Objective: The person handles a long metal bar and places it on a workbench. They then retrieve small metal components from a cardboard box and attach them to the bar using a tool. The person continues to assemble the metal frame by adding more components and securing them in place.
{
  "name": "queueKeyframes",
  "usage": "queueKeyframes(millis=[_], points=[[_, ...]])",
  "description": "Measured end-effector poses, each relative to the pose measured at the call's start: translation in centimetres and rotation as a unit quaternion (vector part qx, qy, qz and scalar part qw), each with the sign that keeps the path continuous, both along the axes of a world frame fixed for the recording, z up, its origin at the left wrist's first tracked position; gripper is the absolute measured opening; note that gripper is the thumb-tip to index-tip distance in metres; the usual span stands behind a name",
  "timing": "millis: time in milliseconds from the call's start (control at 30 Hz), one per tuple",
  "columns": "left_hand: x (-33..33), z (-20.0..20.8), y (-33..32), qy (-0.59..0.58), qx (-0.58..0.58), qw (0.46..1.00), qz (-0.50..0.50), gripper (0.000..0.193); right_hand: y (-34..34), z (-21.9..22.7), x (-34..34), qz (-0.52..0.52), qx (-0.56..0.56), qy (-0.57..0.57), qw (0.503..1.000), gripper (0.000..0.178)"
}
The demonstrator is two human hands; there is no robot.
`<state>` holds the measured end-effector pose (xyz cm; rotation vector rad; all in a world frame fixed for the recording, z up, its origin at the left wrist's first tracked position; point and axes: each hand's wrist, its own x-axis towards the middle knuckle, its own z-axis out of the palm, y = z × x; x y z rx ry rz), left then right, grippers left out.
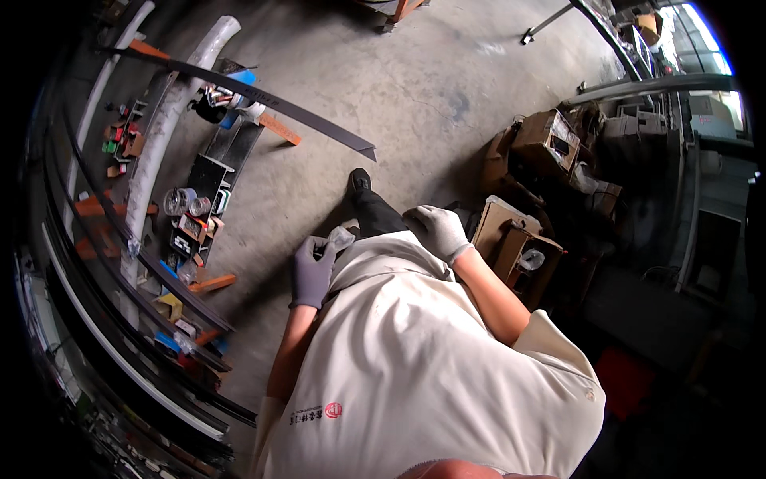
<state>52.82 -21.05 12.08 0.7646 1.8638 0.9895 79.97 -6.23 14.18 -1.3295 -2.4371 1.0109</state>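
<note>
My left hand (pixel 309 271), in a dark grey glove, is closed on a small clear plastic bag (pixel 341 239) beside my left hip. What the bag holds is too small to make out. My right hand (pixel 439 230), in a pale grey glove, hangs in front of my right hip. Its fingers are loosely stretched, partly hidden under the back of the hand, and no object shows in them. The hem of my cream shirt (pixel 399 319) lies between the two hands.
On my left, a rack carries long dark bars (pixel 263 97) and a wrapped white pole (pixel 163 136); one bar juts across ahead. Below it, a dark shelf (pixel 209 180) holds small boxes and tubs. To my right stand open cardboard boxes (pixel 496 227). Concrete floor (pixel 399 104) stretches ahead.
</note>
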Motion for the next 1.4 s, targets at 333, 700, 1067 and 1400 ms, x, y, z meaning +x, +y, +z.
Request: queueKeyframes(millis=[333, 700, 1067, 1400], points=[[6.0, -4.6, 7.5, 0.093, 0.035, 0.967, -0.234, 0.010, -2.1, -0.5, 7.5, -0.083, -0.058, -0.074, 0.992, 0.023], [20.7, -4.8, 21.7, 0.221, 0.057, 0.912, -0.342, 0.016, 9.7, -4.6, 13.4, -0.152, -0.185, -0.035, 0.970, 0.033], [37.0, -24.4, 39.0, 0.320, -0.024, 0.856, -0.406, 0.019, 26.9, -26.6, 25.2, -0.273, -0.242, -0.120, 0.923, 0.021], [32.5, -70.4, 48.5, 0.077, -0.182, 0.972, -0.127, 0.016, 31.8, -54.0, 27.1, -0.534, -0.318, -0.087, 0.779, 0.021]])
